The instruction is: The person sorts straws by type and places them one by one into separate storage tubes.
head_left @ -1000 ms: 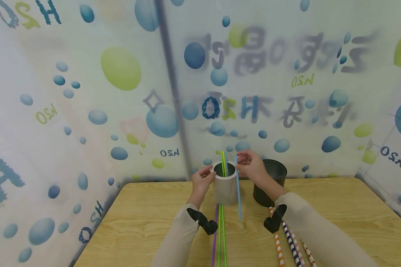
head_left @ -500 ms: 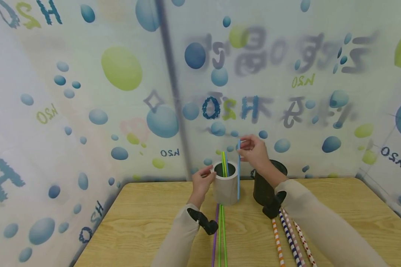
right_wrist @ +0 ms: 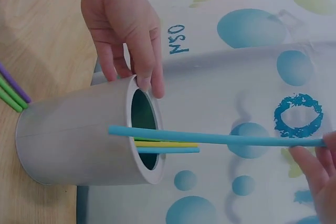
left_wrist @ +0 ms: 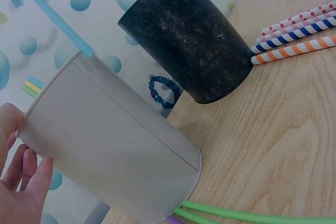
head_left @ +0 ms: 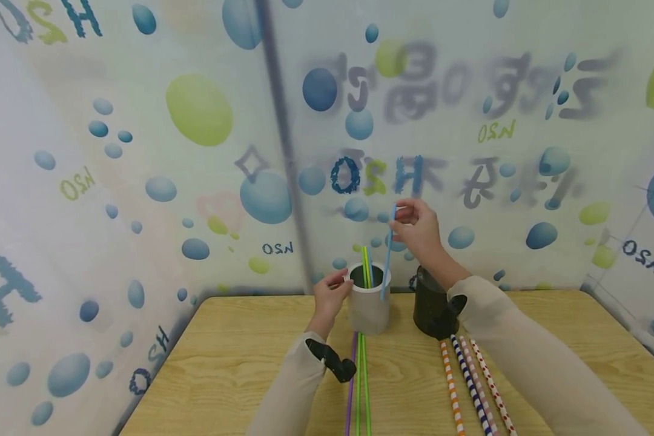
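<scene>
My right hand (head_left: 418,229) pinches a blue straw (head_left: 388,254) near its upper end. The straw slants down, its lower tip just outside the rim of the light grey cup (head_left: 369,312), slightly below it in the right wrist view. Inside that cup stand a yellow straw, a green straw (right_wrist: 148,140) and another blue straw (right_wrist: 173,150), sticking out above the rim. My left hand (head_left: 329,298) holds the cup by its left rim, thumb and fingers on the edge, as the left wrist view (left_wrist: 23,177) of the hand shows.
A black cup (head_left: 433,312) stands right of the grey one. Striped and dotted straws (head_left: 474,384) lie before it on the wooden table (head_left: 240,357). Green straws (head_left: 362,387) and a purple straw (head_left: 351,393) lie before the grey cup. A patterned curtain (head_left: 196,181) hangs behind.
My right hand has risen with the blue straw, lifting its lower end from near the table to about the cup's rim. My left hand has stayed at the cup.
</scene>
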The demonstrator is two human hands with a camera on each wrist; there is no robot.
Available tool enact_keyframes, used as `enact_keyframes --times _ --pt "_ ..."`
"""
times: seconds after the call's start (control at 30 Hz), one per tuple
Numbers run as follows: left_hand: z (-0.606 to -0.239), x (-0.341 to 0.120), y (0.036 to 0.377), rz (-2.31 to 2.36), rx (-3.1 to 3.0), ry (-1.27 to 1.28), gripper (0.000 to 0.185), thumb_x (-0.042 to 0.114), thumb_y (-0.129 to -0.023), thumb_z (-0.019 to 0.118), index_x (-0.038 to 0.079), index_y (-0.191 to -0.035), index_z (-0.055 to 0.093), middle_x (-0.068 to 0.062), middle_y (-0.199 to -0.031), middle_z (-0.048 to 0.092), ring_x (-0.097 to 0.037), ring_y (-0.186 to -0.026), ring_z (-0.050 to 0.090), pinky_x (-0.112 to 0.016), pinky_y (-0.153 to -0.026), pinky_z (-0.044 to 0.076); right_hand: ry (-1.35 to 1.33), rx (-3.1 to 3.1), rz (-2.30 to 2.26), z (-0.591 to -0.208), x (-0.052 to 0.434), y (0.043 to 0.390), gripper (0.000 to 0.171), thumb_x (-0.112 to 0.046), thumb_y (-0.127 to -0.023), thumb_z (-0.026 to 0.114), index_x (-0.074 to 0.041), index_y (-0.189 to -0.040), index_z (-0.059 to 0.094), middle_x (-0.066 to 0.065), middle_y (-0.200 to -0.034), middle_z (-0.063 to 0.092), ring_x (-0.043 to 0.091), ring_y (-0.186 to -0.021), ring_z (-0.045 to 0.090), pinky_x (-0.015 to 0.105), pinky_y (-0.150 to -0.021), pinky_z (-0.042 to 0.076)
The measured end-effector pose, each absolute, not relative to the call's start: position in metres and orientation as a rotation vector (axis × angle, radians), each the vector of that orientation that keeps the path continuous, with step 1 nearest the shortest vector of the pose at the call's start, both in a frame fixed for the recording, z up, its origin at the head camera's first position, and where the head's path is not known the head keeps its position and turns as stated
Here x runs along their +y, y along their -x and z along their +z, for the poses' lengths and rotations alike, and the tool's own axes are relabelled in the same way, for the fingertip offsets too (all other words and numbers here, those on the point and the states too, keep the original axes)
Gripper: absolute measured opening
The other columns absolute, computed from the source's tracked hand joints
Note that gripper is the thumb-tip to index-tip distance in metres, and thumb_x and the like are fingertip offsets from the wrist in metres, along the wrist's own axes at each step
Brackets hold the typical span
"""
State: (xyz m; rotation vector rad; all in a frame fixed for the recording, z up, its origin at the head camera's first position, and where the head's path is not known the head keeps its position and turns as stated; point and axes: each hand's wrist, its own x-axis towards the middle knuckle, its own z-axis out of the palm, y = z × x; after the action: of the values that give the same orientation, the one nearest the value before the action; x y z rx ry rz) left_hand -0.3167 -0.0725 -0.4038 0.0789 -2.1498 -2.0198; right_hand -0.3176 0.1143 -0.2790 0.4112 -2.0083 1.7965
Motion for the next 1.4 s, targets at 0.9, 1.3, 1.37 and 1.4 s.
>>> enact_keyframes --times 0.9,1.3,1.37,1.4 --pt "-0.405 -0.073 0.318 -2.006 -2.175 -0.074 0.033 0.011 -0.081 0.066 0.003 -0.113 0.065 -0.013 -0.106 0.059 -0.023 -0.096 0.053 -0.029 -0.077 0.050 -0.348 -2.120 1.686 -0.296 0.109 0.339 0.034 0.004 -0.086 0.057 0.006 -0.118 0.048 0.023 -0.097 0.054 0.033 -0.087 0.058 0.040 -0.068 0.054" --pt "-0.407 -0.074 0.320 -2.001 -2.185 -0.087 0.033 0.011 -0.081 0.067 0.005 -0.113 0.065 -0.012 -0.107 0.060 -0.024 -0.098 0.053 -0.031 -0.079 0.049 -0.302 -2.239 1.696 -0.330 0.109 0.347 0.035 0.002 -0.087 0.057 0.002 -0.121 0.047 0.016 -0.095 0.053 0.029 -0.087 0.057 0.035 -0.067 0.054" --pt "-0.407 -0.074 0.320 -2.005 -2.190 -0.093 0.033 0.012 -0.081 0.067 0.005 -0.114 0.064 -0.011 -0.107 0.060 -0.024 -0.099 0.053 -0.031 -0.080 0.049 -0.311 -2.259 1.715 -0.335 0.108 0.349 0.036 0.003 -0.086 0.058 0.002 -0.120 0.048 0.016 -0.094 0.053 0.028 -0.087 0.057 0.035 -0.067 0.054" --pt "-0.407 -0.074 0.321 -2.007 -2.191 -0.091 0.034 0.012 -0.081 0.066 0.005 -0.114 0.064 -0.011 -0.108 0.059 -0.024 -0.099 0.053 -0.031 -0.080 0.049 -0.310 -2.272 1.722 -0.337 0.108 0.350 0.035 0.002 -0.086 0.059 0.002 -0.119 0.049 0.016 -0.094 0.054 0.028 -0.087 0.057 0.035 -0.067 0.054"
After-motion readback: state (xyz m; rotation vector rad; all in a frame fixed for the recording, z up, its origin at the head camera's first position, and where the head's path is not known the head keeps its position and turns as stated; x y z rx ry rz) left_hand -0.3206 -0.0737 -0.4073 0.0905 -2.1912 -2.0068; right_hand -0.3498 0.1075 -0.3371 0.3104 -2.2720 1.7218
